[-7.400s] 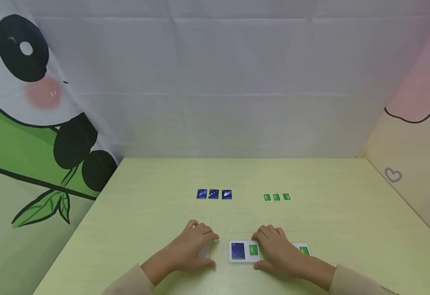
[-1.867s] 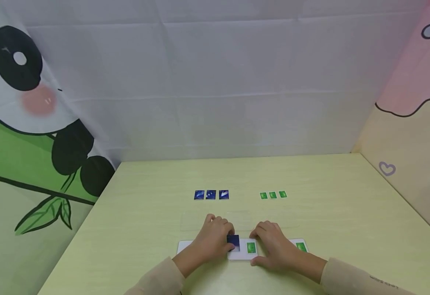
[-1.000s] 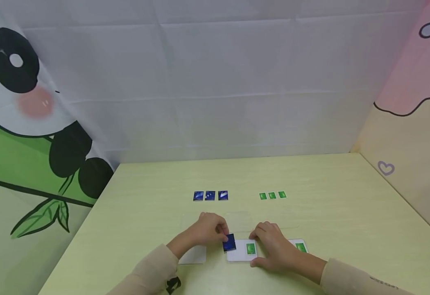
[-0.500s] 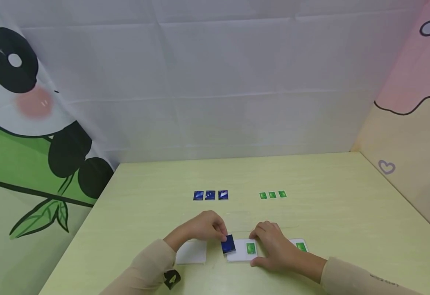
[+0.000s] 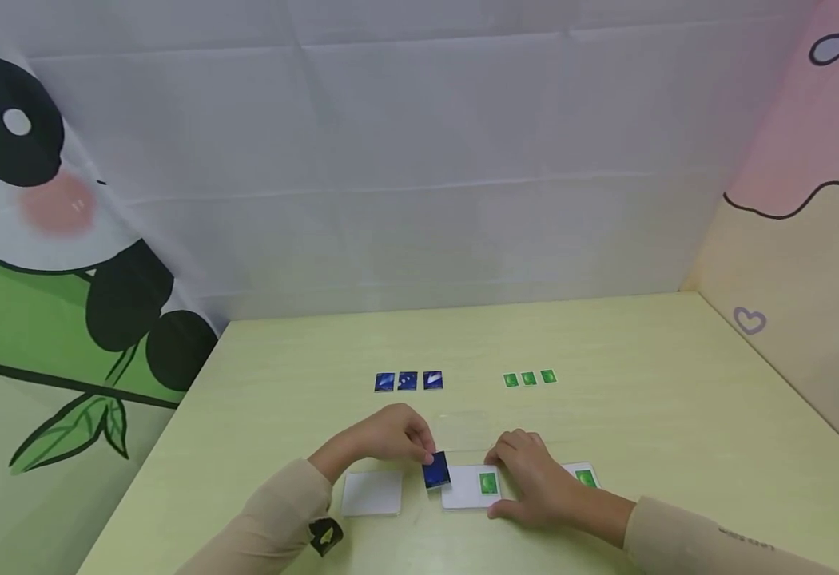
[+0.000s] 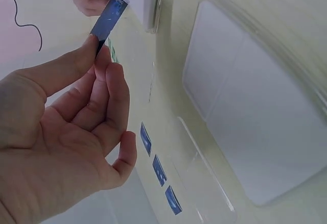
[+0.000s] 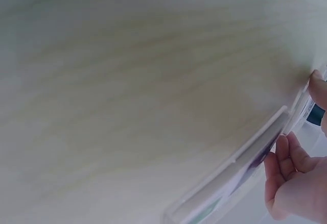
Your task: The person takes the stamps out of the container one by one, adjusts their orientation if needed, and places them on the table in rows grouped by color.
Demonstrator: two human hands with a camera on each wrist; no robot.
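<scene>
Between thumb and fingertips, my left hand (image 5: 393,431) pinches a small dark blue picture card (image 5: 436,471), seen nearly edge-on in the left wrist view (image 6: 109,21). The card is tilted and overlaps the left end of a white rounded card tray (image 5: 460,488). A small green card (image 5: 488,483) lies on that tray's right part. My right hand (image 5: 534,479) holds the tray's right end, fingers at the far edge and thumb at the near edge. Left of it lies a blank white tray (image 5: 372,493). Another white tray with a green card (image 5: 586,477) is partly hidden behind my right hand.
Three blue cards (image 5: 408,381) stand in a row farther back on the pale table (image 5: 650,383). To their right are three small green cards (image 5: 529,378). A clear plastic cover (image 5: 461,430) lies behind the trays. A white cloth wall (image 5: 419,176) closes the far side.
The dark blue card has come off the middle tray's left part, pinched by my left hand, and moved a little left. My right hand has stayed at the tray's right end.
</scene>
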